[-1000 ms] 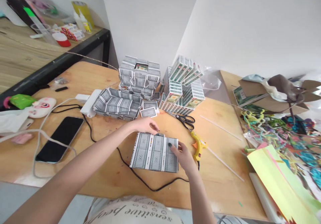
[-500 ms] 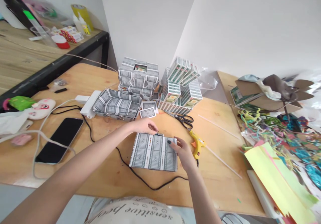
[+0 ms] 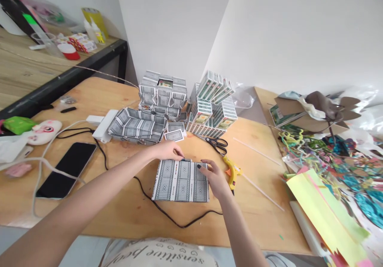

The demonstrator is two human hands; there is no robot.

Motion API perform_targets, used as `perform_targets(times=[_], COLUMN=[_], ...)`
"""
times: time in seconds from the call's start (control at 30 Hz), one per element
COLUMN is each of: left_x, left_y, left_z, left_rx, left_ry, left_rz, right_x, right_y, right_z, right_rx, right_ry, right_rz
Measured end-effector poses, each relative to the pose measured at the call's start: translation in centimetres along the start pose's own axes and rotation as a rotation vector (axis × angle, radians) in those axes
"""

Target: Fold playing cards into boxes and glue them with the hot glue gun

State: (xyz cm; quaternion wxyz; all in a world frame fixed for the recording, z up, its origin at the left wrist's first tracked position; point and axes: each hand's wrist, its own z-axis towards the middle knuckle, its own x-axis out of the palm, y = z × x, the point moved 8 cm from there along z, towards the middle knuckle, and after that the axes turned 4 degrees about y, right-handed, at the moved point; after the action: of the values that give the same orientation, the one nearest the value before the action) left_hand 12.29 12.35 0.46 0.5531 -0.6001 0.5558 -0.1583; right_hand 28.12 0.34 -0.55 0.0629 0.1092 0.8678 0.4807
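A flat panel of grey-patterned playing cards (image 3: 182, 183), joined with white strips, lies on the table in front of me. My left hand (image 3: 167, 150) is at its back edge, with finger and thumb drawn together. What sits between those fingertips is too small to make out. At the back right corner, my right hand (image 3: 216, 178) grips the panel, a dark-nailed digit resting on the top face. Behind my left hand stands an open tray-like box built of cards (image 3: 137, 125), beside loose cards (image 3: 174, 135).
A yellow glue gun (image 3: 231, 173) and black-handled scissors (image 3: 218, 144) lie right of the panel. Farther back are a card-covered box (image 3: 163, 89) and stacked card packs (image 3: 202, 111). A phone (image 3: 67, 169) lies left; a black cord (image 3: 161, 210) runs before the panel.
The whole view has shifted slightly. My left fingers have closed a little at the panel's back edge. My right hand stays at the corner, and the panel lies about where it was.
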Motion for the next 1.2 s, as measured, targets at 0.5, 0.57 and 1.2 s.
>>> perform_targets(times=[0.5, 0.57, 1.2], left_x=[-3.0, -3.1, -0.1], left_y=[-3.7, -5.3, -4.3], left_z=[-6.6, -7.6, -6.1], left_rx=[0.079, 0.124, 0.063], left_ry=[-0.123, -0.121, -0.200], left_rz=[-0.002, 0.033, -0.346], right_x=[1.7, 2.1, -3.3], right_y=[7.4, 9.2, 12.3], right_z=[-2.4, -3.4, -2.9], right_rx=[-0.366, -0.446, -0.591], right_ry=[0.114, 0.173, -0.145], right_rz=[-0.015, -0.053, -0.512])
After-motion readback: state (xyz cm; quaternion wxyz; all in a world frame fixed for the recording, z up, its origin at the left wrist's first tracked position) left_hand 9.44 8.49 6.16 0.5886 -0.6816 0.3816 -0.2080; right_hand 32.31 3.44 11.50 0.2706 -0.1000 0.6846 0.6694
